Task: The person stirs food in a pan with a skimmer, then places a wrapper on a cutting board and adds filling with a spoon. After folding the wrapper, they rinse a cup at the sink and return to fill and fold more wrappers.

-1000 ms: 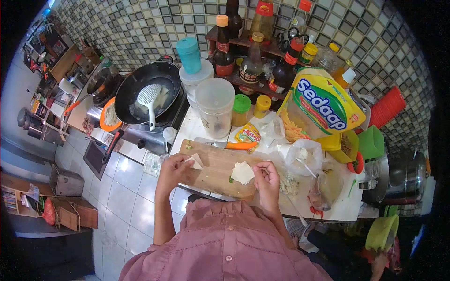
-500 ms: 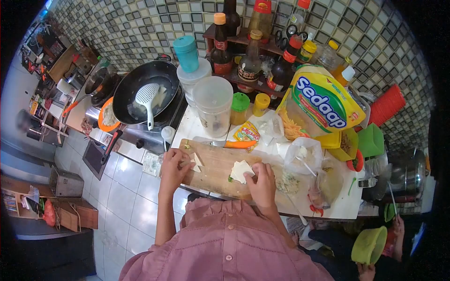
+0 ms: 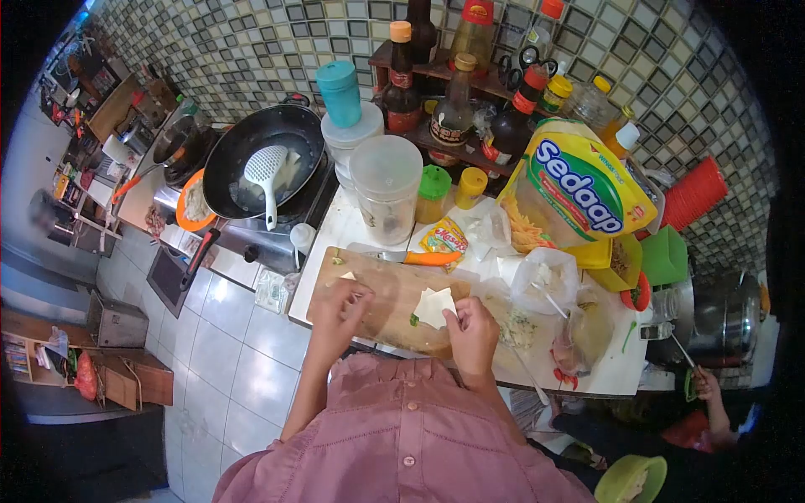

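A wooden cutting board [image 3: 394, 281] lies at the counter's near edge. On it sits a small stack of pale square wrappers [image 3: 433, 306], with a bit of green beside it. My right hand [image 3: 472, 335] rests at the stack's right edge, fingers touching the top wrapper. My left hand [image 3: 340, 312] hovers over the board's left part with fingers curled; whether it holds anything I cannot tell. A small folded wrapper piece [image 3: 347, 275] lies just beyond it. An orange-handled knife [image 3: 411, 259] lies along the board's far side.
A black wok [image 3: 264, 159] with a white skimmer sits on the stove at left. Plastic tubs [image 3: 386, 189], sauce bottles [image 3: 401, 80], a yellow oil pouch [image 3: 579, 189] and bags of filling [image 3: 537, 281] crowd the counter. Another person's hand [image 3: 703, 384] appears at lower right.
My left hand let the folded wrapper piece lie on the board and drew right toward the middle. My right hand shifted slightly down along the wrapper stack.
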A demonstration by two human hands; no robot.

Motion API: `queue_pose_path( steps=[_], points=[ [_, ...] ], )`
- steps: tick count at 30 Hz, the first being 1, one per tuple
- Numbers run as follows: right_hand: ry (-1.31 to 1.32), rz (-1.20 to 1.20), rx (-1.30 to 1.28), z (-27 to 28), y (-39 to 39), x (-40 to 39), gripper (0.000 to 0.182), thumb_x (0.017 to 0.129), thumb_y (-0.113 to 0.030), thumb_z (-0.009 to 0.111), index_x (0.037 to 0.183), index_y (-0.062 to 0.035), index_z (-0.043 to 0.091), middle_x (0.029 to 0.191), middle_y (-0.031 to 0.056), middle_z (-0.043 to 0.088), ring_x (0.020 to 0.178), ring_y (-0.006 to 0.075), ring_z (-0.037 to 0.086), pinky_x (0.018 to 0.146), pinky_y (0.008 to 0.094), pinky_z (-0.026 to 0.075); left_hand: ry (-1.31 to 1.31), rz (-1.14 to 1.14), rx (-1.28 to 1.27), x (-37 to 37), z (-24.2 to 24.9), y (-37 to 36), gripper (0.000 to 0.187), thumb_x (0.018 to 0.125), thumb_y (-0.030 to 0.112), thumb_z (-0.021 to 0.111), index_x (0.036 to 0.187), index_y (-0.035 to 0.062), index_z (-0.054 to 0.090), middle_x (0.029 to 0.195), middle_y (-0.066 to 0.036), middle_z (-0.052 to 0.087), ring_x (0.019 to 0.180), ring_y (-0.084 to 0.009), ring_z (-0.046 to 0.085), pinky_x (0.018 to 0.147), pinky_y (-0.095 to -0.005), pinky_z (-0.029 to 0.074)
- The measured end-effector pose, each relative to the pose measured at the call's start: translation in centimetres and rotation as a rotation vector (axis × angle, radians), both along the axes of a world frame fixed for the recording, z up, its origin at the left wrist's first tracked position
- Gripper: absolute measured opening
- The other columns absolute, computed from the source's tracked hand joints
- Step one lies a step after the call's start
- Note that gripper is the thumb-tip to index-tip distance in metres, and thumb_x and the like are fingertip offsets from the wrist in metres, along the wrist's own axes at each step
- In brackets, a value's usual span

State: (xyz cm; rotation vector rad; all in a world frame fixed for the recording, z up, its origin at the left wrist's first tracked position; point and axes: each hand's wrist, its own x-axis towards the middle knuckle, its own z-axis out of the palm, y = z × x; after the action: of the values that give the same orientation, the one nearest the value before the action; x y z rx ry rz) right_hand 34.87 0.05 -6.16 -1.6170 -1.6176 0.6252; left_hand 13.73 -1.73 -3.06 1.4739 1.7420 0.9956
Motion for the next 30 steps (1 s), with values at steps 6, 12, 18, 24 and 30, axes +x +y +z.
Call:
queue_pose_path(
  steps=[6,12,18,24,30],
  points=[
    [-0.049,0.322,0.375,2.9,-0.7,0.1,0.011,0.065,-0.003,0.069,0.072,-0.0046,0.061,0.072,0.0062,0.054,0.065,0.0188,0.054,0.057,0.0299,0.043,-1.016,-0.405,-0.354,3.9,-0.4,-0.4,0.031,0.09,0.021,0.048,0.111,-0.0022,0.051,0.1,-0.007,0.057,0.093,-0.012,0.055,0.078,-0.0239,0.046],
    [0.01,0.33,0.33,4.3,-1.8,1.9,0.019,0.068,-0.007,0.068,0.085,-0.0039,0.06,0.085,0.0096,0.055,0.073,0.0253,0.054,0.064,0.0336,0.045,-0.991,-0.131,-0.434,5.4,-0.6,0.3,0.027,0.09,0.017,0.047,0.11,-0.0009,0.052,0.097,-0.006,0.06,0.083,-0.0101,0.059,0.07,-0.0227,0.05],
    [-0.497,-0.246,-0.078,3.8,-5.6,12.7,0.038,0.072,-0.02,0.065,0.102,-0.0018,0.05,0.097,0.0161,0.054,0.094,0.0343,0.05,0.079,0.0425,0.039,-1.015,0.009,-0.343,4.4,-0.9,0.8,0.019,0.086,0.007,0.053,0.104,-0.0001,0.053,0.092,-0.006,0.062,0.078,-0.01,0.06,0.065,-0.0208,0.051],
    [-0.368,-0.315,-0.557,3.4,-8.8,16.7,0.05,0.068,-0.023,0.067,0.106,0.0002,0.045,0.084,0.0165,0.058,0.079,0.0344,0.056,0.071,0.0383,0.043,-1.06,-0.008,-0.289,4.5,-1.9,1.4,0.011,0.082,0.002,0.057,0.092,0.0024,0.053,0.089,-0.005,0.062,0.078,-0.0105,0.06,0.063,-0.0216,0.052],
    [-0.27,-0.279,-0.413,4.1,-7.7,15.8,0.024,0.069,-0.016,0.066,0.081,0.0018,0.056,0.064,0.0122,0.058,0.058,0.0241,0.056,0.059,0.0329,0.045,-1.085,-0.017,-0.25,5.2,-1.5,1.5,0.011,0.083,0.004,0.056,0.093,0.002,0.053,0.09,-0.007,0.062,0.077,-0.0119,0.061,0.065,-0.0229,0.053]
  ],
)
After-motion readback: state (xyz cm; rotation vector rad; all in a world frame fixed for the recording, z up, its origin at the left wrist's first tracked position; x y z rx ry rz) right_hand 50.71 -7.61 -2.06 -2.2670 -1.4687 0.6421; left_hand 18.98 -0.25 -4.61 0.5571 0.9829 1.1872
